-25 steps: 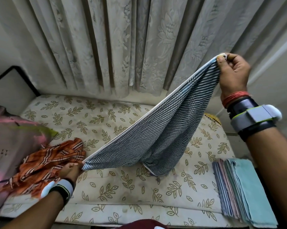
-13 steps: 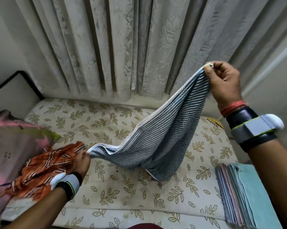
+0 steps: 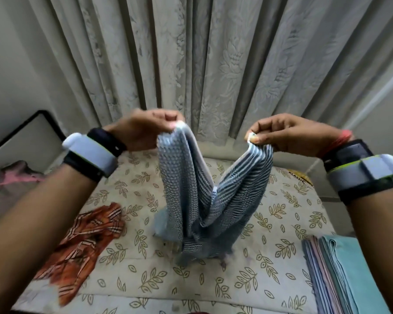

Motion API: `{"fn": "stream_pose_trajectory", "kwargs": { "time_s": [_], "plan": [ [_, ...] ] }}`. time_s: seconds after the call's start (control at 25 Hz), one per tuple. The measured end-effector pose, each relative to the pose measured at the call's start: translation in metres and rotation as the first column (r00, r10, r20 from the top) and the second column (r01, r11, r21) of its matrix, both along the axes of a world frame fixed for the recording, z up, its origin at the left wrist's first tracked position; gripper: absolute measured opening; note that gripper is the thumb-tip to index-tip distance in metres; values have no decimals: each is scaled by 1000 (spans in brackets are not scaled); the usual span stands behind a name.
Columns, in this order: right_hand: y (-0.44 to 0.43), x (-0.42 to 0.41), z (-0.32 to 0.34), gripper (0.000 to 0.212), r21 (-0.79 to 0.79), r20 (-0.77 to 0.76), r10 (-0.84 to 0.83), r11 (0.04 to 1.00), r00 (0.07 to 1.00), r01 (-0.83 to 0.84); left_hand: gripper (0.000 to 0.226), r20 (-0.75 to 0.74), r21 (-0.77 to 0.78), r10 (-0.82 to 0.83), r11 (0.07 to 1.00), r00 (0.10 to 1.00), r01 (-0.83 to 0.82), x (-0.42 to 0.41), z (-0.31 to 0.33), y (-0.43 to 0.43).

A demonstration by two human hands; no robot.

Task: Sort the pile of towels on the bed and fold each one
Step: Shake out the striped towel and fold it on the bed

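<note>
Both hands are raised over the middle of the bed (image 3: pixel 281 227), level with each other and a short gap apart. Left hand (image 3: pixel 143 132): fingers curled, thumb and fingertips pinching one top corner of the blue-and-white striped towel (image 3: pixel 188 196). Right hand (image 3: pixel 288 134): same pinch on the other top corner, thumb on the near side of the cloth. The striped towel hangs from the two grips in a narrow V, its two halves dropping and meeting low. The bottom is bunched on or just above the leaf-print sheet at mid-bed; that part is blurred, so I can't confirm contact. A white border shows along the inner edges. A crumpled orange plaid towel (image 3: pixel 84 243) lies flat on the sheet toward the near left edge, apart from the hanging one. A stack of folded towels (image 3: pixel 345 279) in teal, grey and pink sits at the near right corner, edges lined up. A pink cloth (image 3: pixel 16 177) is heaped at the far left edge. There is a grey-white band on each wrist (image 3: pixel 91 152), plus red thread (image 3: pixel 345 138) on the right. A pale patterned curtain (image 3: pixel 213 64) hangs behind the far edge of the bed.
</note>
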State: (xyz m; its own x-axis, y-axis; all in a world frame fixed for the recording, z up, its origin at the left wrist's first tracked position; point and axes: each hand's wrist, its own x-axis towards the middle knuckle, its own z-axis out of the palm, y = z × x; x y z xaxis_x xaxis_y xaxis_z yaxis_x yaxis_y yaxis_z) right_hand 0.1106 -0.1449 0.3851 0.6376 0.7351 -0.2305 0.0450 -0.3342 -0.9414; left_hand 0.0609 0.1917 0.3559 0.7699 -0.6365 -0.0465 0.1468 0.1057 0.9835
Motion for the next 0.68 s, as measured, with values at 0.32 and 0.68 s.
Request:
{"fn": "stream_pose_trajectory", "kwargs": {
  "time_s": [0.32,0.68],
  "plan": [
    [-51,49,-113,26,-3,502,-830,278,242,961,21,213,407,925,209,315,-889,51,-70,41],
    [25,6,-147,7,152,320,-816,546,482,824,19,223,530,581,602,783,-598,12,-90,-25]
  ]
}}
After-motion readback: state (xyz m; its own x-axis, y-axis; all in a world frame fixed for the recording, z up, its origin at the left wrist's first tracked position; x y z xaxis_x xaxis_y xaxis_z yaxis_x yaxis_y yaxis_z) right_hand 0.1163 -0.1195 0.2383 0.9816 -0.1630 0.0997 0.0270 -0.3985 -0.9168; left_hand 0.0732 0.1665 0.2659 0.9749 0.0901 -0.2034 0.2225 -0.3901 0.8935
